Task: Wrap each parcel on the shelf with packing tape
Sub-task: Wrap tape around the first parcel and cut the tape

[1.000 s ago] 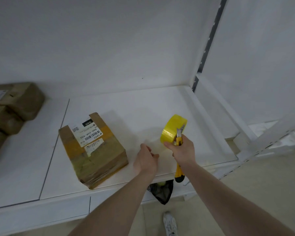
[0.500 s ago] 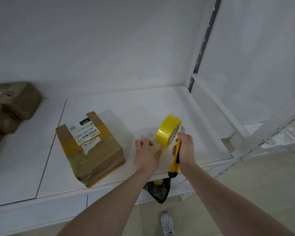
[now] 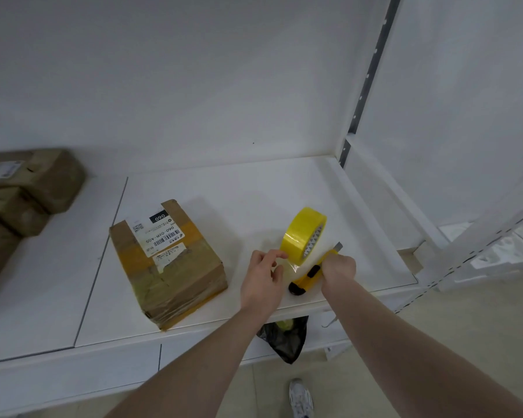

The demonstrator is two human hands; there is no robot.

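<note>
My right hand (image 3: 338,267) grips the cutter (image 3: 310,274); my left hand (image 3: 263,279) pinches the tape roll (image 3: 302,233) end. The parcel (image 3: 166,260) looks mostly wrapped.

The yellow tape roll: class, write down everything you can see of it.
The yellow tape roll is a glossy ring of translucent yellow packing tape on a printed white core. It stands on edge, tilted, at the front right of the white shelf. The left hand pinches its loose end; the right hand, gripping a yellow utility knife, is beside it.
</note>
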